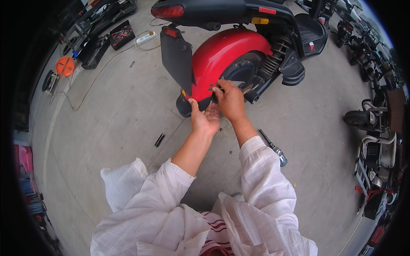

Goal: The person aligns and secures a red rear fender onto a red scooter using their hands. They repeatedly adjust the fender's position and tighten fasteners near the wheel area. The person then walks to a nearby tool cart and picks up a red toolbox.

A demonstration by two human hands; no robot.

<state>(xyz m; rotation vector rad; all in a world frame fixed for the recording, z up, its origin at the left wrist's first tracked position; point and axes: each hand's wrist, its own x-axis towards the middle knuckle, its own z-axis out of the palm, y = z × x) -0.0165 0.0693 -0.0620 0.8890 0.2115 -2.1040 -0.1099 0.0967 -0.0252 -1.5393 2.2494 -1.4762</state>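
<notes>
The red rear fender of a scooter curves over its dark rear wheel. At the fender's lower end, my left hand has its thumb on the outer face and its fingers round the underside, by the black mud flap. My right hand is closed at the fender's side edge, beside small bolt holes. Its fingertips pinch together there, and what lies between them is too small to make out. A black plate hangs behind the fender, under the tail light.
A power driver with a long shaft lies right of my right forearm. A short black cylinder is on the floor to the left. Farther off are a tool box, a power strip with its cord, and parked scooters.
</notes>
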